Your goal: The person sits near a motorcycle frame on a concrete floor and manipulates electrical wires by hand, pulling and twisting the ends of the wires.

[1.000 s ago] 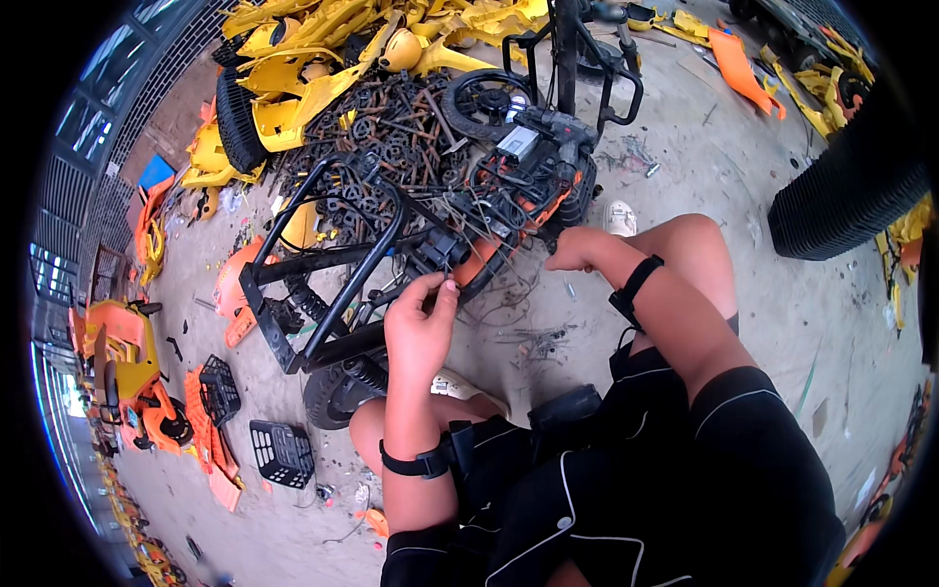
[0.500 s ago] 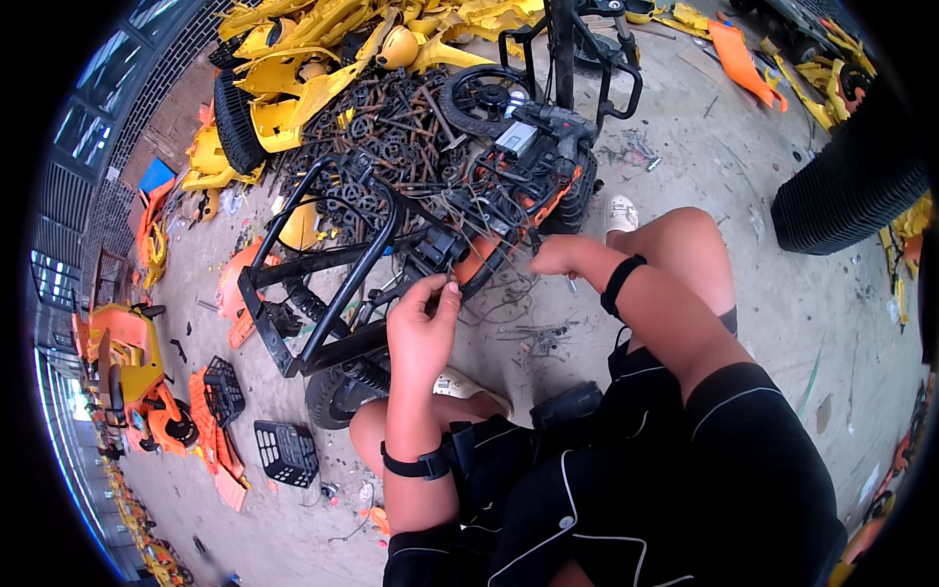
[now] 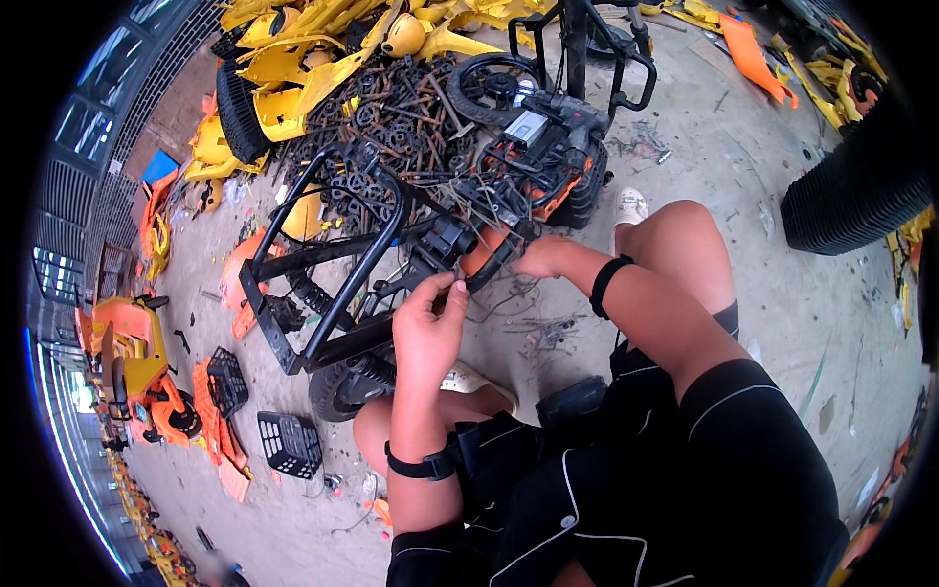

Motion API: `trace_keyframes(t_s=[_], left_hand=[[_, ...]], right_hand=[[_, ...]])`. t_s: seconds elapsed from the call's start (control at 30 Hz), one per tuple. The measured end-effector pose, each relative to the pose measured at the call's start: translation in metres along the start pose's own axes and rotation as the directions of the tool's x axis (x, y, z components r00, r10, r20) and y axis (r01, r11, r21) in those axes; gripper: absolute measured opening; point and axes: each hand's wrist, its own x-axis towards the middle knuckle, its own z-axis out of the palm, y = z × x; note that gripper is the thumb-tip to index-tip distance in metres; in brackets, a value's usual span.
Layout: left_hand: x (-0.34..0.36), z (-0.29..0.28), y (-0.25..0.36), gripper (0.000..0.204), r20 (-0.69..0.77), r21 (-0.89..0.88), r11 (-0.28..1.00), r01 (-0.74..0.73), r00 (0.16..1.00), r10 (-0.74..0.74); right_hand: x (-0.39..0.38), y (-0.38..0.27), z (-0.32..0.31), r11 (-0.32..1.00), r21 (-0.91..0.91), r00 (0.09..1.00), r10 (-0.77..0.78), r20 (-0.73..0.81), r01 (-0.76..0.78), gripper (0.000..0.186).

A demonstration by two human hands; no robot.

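Note:
A stripped black vehicle frame (image 3: 328, 256) lies in front of me, with loops of dark cable around its near end. My left hand (image 3: 430, 315) is closed in a pinch beside a black box-shaped part (image 3: 448, 238); what sits between thumb and finger is too small to make out. To its right, my right hand (image 3: 543, 256) is closed at the cables (image 3: 509, 286), next to an orange part (image 3: 481, 251). Its fingers are partly hidden, so what they hold cannot be told.
Beyond the frame rises a heap of rusty metal parts (image 3: 396, 137), with yellow plastic panels (image 3: 293, 78) behind. A power tool (image 3: 572, 115) rests on parts at the far right of the frame. Black baskets (image 3: 289, 445) lie left; stacked black tubs (image 3: 851, 196) stand right.
My right hand has shifted slightly left, toward my left hand. The left hand keeps its pinch, a little further right in the picture. The whole view has moved slightly.

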Motion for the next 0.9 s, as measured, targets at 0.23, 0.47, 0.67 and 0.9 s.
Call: trace_keyframes(t_s=[0.23,0.47,0.67,0.9], left_hand=[[-0.003,-0.004,-0.003,0.019,-0.013,-0.013,1.0,0.028,1.0,-0.028],[-0.004,-0.008,-0.003,0.019,-0.009,0.02,1.0,0.017,1.0,-0.016],[-0.005,-0.006,-0.008,0.02,-0.008,-0.011,0.999,0.046,0.999,-0.046],[-0.002,-0.004,-0.004,0.021,0.061,0.105,0.992,0.073,0.995,-0.08]], right_hand=[[0.003,-0.018,-0.01,0.997,0.042,0.98,0.059,0.192,-0.069,0.055],[0.03,-0.012,0.009,0.994,-0.062,0.99,0.095,0.101,-0.089,0.061],[0.023,-0.03,0.002,0.988,-0.074,0.985,0.143,0.101,-0.136,0.065],[0.031,-0.025,0.004,0.986,-0.054,0.984,0.161,0.074,-0.157,0.073]])
